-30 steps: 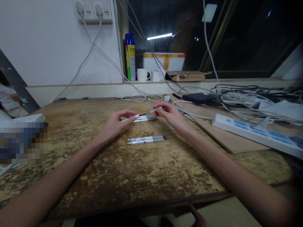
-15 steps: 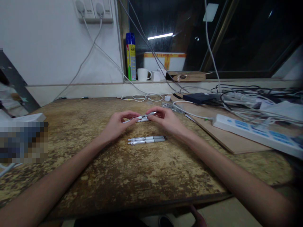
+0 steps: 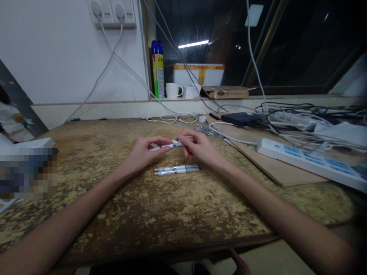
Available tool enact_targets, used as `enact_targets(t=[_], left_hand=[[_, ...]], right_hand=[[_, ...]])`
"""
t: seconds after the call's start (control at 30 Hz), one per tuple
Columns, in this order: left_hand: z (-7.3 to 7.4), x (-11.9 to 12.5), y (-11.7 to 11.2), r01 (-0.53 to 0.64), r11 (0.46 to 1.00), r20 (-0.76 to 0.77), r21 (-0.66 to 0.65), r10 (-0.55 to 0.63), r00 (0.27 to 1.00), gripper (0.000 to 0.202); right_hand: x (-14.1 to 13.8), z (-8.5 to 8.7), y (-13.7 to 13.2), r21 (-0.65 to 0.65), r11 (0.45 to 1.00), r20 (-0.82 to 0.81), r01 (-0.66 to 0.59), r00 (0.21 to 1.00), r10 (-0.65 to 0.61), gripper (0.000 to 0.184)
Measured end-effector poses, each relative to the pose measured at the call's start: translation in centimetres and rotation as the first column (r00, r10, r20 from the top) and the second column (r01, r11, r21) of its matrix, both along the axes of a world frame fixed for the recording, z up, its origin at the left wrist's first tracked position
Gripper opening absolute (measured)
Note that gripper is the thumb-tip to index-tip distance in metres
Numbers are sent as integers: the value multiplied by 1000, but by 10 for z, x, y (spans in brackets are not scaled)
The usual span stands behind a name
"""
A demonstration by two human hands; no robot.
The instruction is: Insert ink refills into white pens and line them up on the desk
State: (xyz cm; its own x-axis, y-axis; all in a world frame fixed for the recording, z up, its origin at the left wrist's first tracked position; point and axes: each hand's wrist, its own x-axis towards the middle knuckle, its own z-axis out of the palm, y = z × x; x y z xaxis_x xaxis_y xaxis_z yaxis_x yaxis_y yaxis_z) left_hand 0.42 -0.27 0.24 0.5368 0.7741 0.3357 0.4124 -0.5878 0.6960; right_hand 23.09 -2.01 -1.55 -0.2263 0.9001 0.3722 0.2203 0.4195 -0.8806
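Observation:
Two white-and-grey pens (image 3: 178,170) in clear wrapping lie side by side on the worn wooden table. Just beyond them, both hands meet at another white-and-grey pen (image 3: 177,144), held roughly level. My left hand (image 3: 147,149) is closed, pinching its white end between thumb and fingers. At the grey end, my right hand (image 3: 197,144) has thumb and forefinger closed on the pen, with its other fingers curled beneath. Fingers cover parts of this pen, and I cannot tell whether a second one lies against it.
A white power strip (image 3: 306,160) and a brown board (image 3: 269,164) lie at the right, below tangled cables. Behind the hands are a crumpled plastic bag (image 3: 208,130) and a white cable (image 3: 169,119). A spray can (image 3: 158,70) and mug (image 3: 172,91) stand on the sill.
My right hand has shifted slightly and its lower fingers now hang below the pen. The held pen, tilted before, now lies more level. The two pens on the table have not moved.

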Motion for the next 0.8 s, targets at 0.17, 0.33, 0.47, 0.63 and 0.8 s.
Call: enact_targets(t=[0.17,0.33,0.47,0.63,0.8], left_hand=[[1,0,2,9,1000,76,25,-11,997,33],[0,0,2,21,1000,62,20,-22,998,35],[0,0,1,34,999,64,17,-35,997,32],[0,1,0,57,998,71,1,-57,996,31],[0,2,0,66,998,80,14,-67,995,30]], right_hand=[[-2,0,0,33,999,-17,26,1000,-26,19],[-1,0,-1,-17,1000,6,14,1000,-13,26],[0,2,0,57,998,6,10,1000,-10,17],[0,1,1,35,998,8,-43,999,42,21],[0,2,-1,91,996,27,-23,999,21,25]])
